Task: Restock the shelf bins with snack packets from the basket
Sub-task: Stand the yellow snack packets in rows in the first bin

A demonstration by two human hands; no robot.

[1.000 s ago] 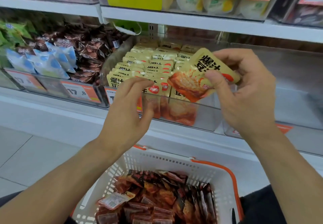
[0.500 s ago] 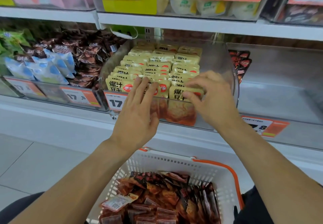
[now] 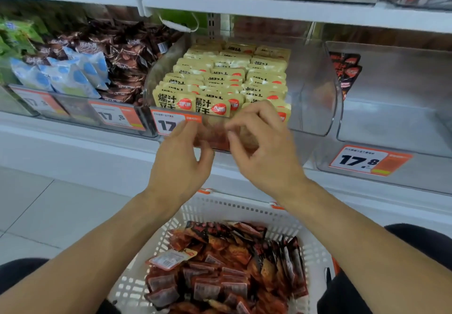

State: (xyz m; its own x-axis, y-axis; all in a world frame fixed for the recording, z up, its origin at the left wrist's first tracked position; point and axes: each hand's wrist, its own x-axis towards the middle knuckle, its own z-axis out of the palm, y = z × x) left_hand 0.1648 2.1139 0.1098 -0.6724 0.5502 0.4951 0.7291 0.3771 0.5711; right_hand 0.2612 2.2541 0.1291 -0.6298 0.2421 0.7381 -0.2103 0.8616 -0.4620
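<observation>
A clear shelf bin [image 3: 315,93] is packed with rows of yellow snack packets [image 3: 220,78]. My left hand [image 3: 181,159] hovers in front of the bin's front wall by its price tag [image 3: 166,125], fingers relaxed and holding nothing. My right hand [image 3: 264,147] is beside it at the bin's front right, fingers loosely curled, with no packet in it. Below my arms a white basket [image 3: 220,206] with orange handles holds several red snack packets [image 3: 220,264].
To the right stands a nearly bare clear bin [image 3: 391,122] with a few dark red packets [image 3: 344,69] at its back. The left bin [image 3: 73,108] holds brown and blue packets. Another shelf [image 3: 269,7] runs overhead. Tiled floor [image 3: 49,203] lies at the lower left.
My right hand held a yellow packet above the bin, set it in the front right row, and let go. Both hands have drawn back to the bin's front.
</observation>
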